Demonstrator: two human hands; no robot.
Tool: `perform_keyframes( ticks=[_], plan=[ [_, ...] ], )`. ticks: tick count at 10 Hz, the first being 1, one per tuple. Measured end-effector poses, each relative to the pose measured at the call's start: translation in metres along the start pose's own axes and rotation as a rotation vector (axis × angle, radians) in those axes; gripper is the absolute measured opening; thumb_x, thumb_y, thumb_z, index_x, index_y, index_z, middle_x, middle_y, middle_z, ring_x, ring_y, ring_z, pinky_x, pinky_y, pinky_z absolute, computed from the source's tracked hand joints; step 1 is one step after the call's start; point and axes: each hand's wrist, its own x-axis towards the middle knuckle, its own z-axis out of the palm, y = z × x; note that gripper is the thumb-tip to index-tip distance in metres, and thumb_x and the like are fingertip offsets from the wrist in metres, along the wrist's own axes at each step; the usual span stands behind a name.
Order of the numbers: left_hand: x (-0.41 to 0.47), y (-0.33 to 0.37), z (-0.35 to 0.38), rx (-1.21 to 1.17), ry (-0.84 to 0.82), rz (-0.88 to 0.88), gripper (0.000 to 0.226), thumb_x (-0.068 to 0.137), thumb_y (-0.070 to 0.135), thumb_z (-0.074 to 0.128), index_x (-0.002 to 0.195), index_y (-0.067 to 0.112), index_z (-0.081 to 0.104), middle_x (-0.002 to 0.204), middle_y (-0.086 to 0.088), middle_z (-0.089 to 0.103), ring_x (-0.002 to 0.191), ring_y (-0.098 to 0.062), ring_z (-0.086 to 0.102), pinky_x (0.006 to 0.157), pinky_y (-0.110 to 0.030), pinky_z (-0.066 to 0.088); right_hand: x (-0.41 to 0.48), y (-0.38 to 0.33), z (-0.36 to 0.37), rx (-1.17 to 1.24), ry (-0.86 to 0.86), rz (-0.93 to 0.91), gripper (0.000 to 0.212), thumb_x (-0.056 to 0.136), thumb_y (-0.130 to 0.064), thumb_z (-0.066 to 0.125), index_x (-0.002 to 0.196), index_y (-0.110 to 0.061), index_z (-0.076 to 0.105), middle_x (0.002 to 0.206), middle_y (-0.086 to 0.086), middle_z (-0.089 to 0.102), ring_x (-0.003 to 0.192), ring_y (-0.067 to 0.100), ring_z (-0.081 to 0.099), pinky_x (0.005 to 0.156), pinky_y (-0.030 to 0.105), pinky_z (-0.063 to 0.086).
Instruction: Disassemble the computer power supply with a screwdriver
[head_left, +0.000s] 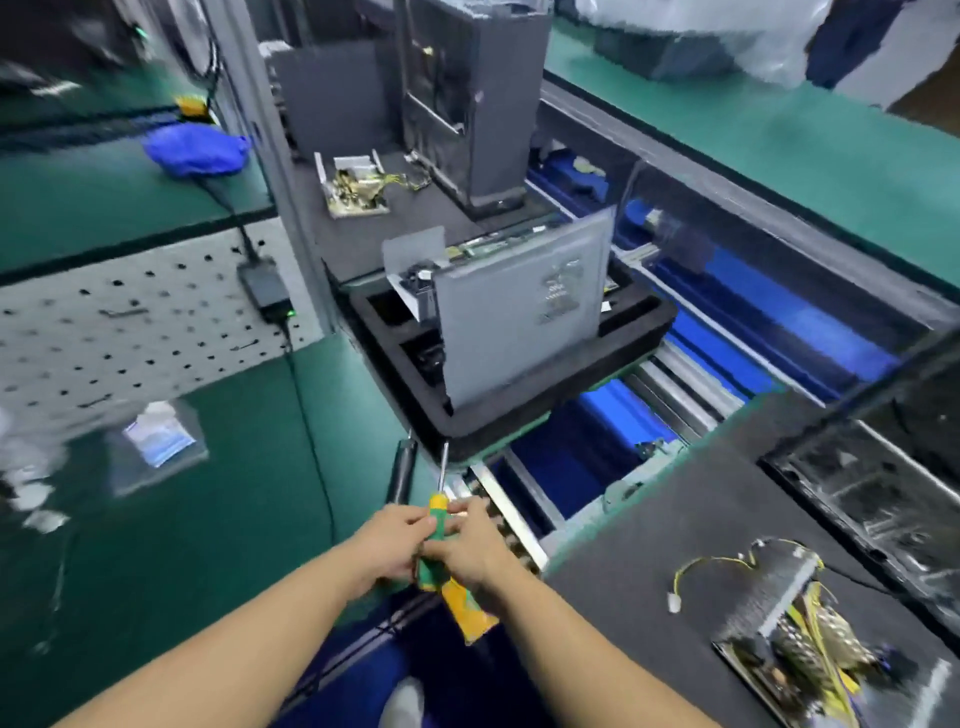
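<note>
A green and yellow screwdriver (435, 558) is held in both hands near the bench edge, its metal shaft pointing up toward a black foam tray (498, 410). My left hand (396, 540) grips the handle from the left and my right hand (467, 540) grips it from the right. A grey metal power supply cover (519, 312) stands tilted in the foam tray ahead of my hands. An opened power supply (789, 618) with yellow wires lies on the black mat at the lower right.
A black cylindrical tool (402, 470) lies just left of the screwdriver shaft. A conveyor with blue belts (618, 415) runs to the right. A black adapter (265, 288) with cable sits on the perforated plate; a circuit board (358, 189) and dark computer case (467, 98) stand behind.
</note>
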Motion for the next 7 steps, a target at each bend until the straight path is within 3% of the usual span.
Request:
perform_keyframes(
  ticks=[1, 2, 3, 4, 6, 7],
  plan=[
    [0.025, -0.017, -0.026, 0.197, 0.057, 0.016, 0.026, 0.101, 0.011, 0.045, 0.106, 0.014, 0.07, 0.086, -0.018, 0.062, 0.077, -0.021, 0.05, 0.07, -0.035, 0.047, 0.04, 0.004, 0.027, -0.085, 0.057, 0.062, 0.053, 0.077, 0.0, 0.07, 0.114, -0.015, 0.035, 0.099, 0.012, 0.063, 0.078, 0.02, 0.061, 0.063, 0.03, 0.052],
    [0.041, -0.03, -0.05, 0.344, 0.068, 0.028, 0.028, 0.098, 0.012, 0.047, 0.104, 0.02, 0.073, 0.096, -0.007, 0.072, 0.083, -0.021, 0.058, 0.07, -0.029, 0.044, 0.069, 0.011, 0.04, -0.264, 0.146, 0.11, 0.053, 0.076, -0.012, 0.072, 0.111, -0.019, 0.034, 0.1, 0.011, 0.062, 0.09, 0.029, 0.064, 0.078, 0.038, 0.052],
    [0.052, -0.043, -0.069, 0.37, 0.074, -0.014, 0.031, 0.099, 0.014, 0.051, 0.125, 0.017, 0.068, 0.124, -0.001, 0.069, 0.113, -0.017, 0.062, 0.092, -0.02, 0.044, 0.084, 0.019, 0.049, -0.369, 0.203, 0.131, 0.053, 0.077, -0.014, 0.073, 0.114, -0.016, 0.035, 0.098, 0.007, 0.056, 0.087, 0.024, 0.058, 0.082, 0.036, 0.05],
    [0.059, -0.056, -0.08, 0.373, 0.055, -0.044, 0.034, 0.1, 0.014, 0.052, 0.132, 0.014, 0.062, 0.136, -0.002, 0.062, 0.125, -0.016, 0.057, 0.106, -0.022, 0.038, 0.094, 0.03, 0.058, -0.477, 0.183, 0.099, 0.052, 0.078, -0.009, 0.073, 0.116, -0.014, 0.038, 0.11, 0.007, 0.051, 0.089, 0.019, 0.048, 0.079, 0.03, 0.046],
    [0.07, -0.06, -0.086, 0.332, 0.028, -0.059, 0.032, 0.101, 0.017, 0.05, 0.13, 0.019, 0.062, 0.126, -0.001, 0.066, 0.115, -0.017, 0.062, 0.105, -0.036, 0.046, 0.094, 0.031, 0.054, -0.615, 0.089, 0.102, 0.05, 0.085, -0.013, 0.061, 0.129, -0.019, 0.038, 0.127, 0.006, 0.036, 0.094, 0.022, 0.046, 0.078, 0.026, 0.038],
    [0.076, -0.049, -0.083, 0.246, 0.05, -0.019, 0.024, 0.101, 0.018, 0.05, 0.119, 0.021, 0.066, 0.111, 0.005, 0.07, 0.096, -0.013, 0.069, 0.089, -0.033, 0.055, 0.092, 0.02, 0.042, -0.554, 0.102, 0.097, 0.048, 0.085, -0.016, 0.06, 0.129, -0.018, 0.041, 0.125, 0.01, 0.037, 0.101, 0.029, 0.053, 0.081, 0.033, 0.048]
  ],
)
